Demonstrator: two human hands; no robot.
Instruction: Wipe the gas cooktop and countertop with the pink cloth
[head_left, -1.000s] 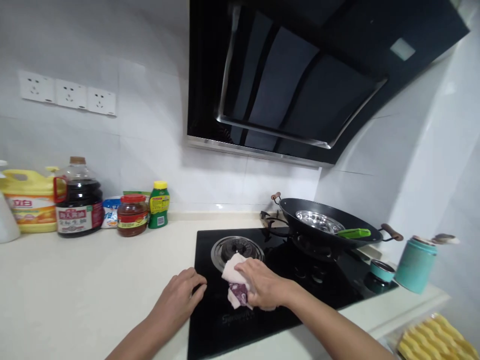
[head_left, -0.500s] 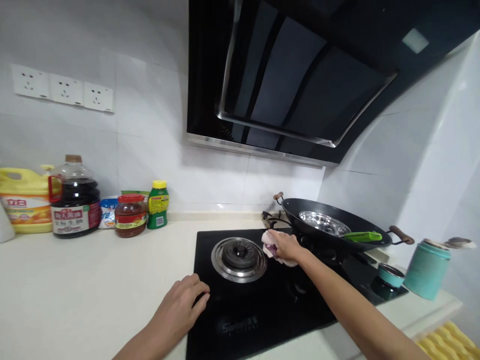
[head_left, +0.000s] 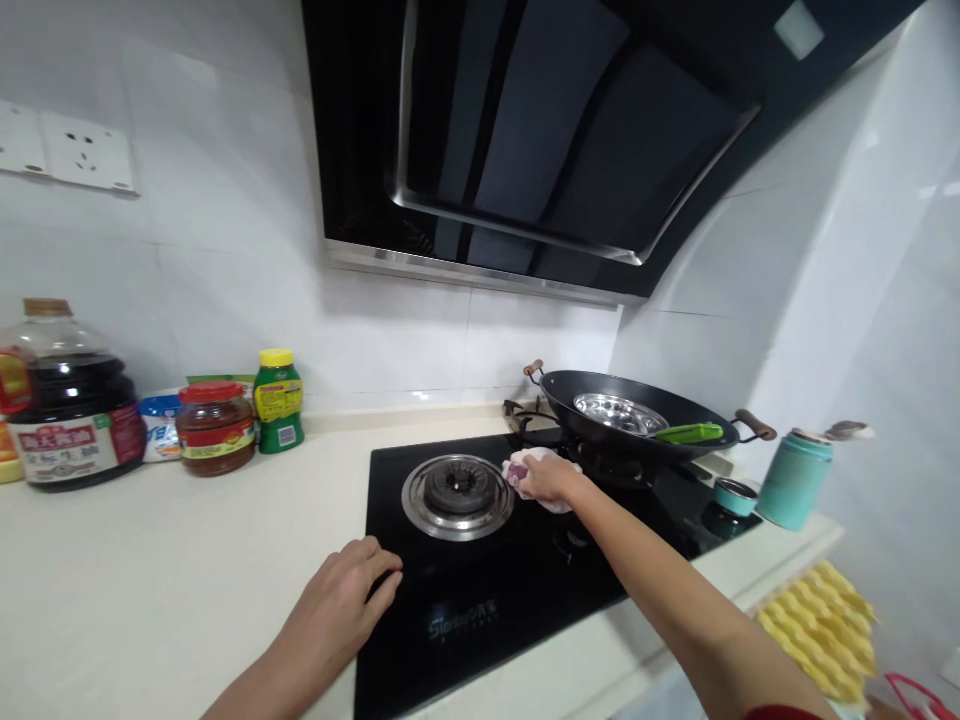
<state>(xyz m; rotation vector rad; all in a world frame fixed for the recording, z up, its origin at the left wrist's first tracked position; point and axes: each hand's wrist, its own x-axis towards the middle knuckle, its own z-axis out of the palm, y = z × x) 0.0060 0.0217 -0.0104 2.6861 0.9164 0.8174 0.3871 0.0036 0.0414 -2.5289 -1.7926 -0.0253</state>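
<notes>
My right hand (head_left: 550,474) is closed on a pale pink cloth (head_left: 517,467), pressing it to the black glass gas stove (head_left: 480,575) just right of the left burner (head_left: 459,490). The cloth's far side spreads out beneath my fingers. My left hand (head_left: 349,590) rests at the stove's left edge, holding nothing, its fingers bent and slightly apart. Behind my right hand, a black wok (head_left: 705,408) with wooden handles sits over the other burner. Inside the wok are a shiny perforated metal plate (head_left: 611,410) and a green-handled utensil (head_left: 686,433).
A soy sauce jug (head_left: 75,400), a red-lidded jar (head_left: 215,430) and a green bottle with a yellow cap (head_left: 278,402) line the wall at left. A turquoise canister (head_left: 796,480) and a small turquoise bowl (head_left: 735,497) stand right. The range hood (head_left: 525,150) overhangs the stove.
The view has swung to the right, so the scene shifts left. My right hand stays on the cloth beside the left burner, and my left hand remains at the stove's edge.
</notes>
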